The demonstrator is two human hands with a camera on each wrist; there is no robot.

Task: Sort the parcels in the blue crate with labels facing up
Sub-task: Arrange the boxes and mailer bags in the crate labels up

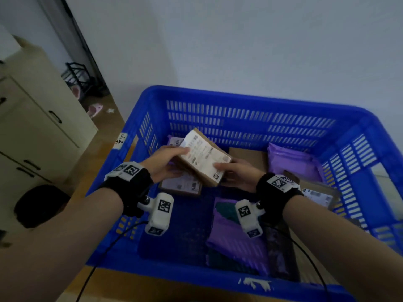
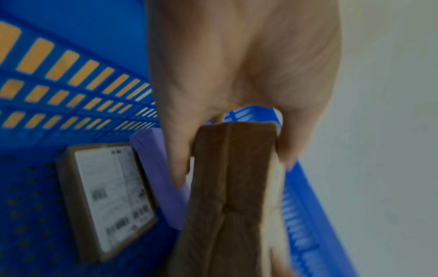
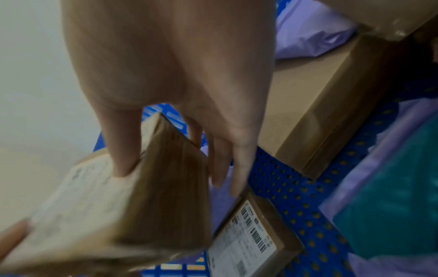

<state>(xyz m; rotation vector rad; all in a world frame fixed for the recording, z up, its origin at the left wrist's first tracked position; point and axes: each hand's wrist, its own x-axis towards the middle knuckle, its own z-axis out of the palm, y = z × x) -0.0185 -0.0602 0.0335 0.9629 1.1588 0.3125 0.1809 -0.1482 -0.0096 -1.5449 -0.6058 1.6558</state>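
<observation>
Both hands hold one small brown cardboard parcel [image 1: 204,156] above the floor of the blue crate [image 1: 244,99], tilted, its white label [image 1: 205,153] turned up. The left hand [image 1: 162,163] takes its far-left end, thumb on the label and fingers beneath; the right hand [image 1: 236,173] pinches the near-right corner likewise. The parcel appears stiff, flat-sided and probably light, so opposite edges offer the surest grip. A second labelled parcel [image 1: 181,186] lies flat directly beneath it; purple mailers [image 1: 292,160] lie toward the crate's right wall.
</observation>
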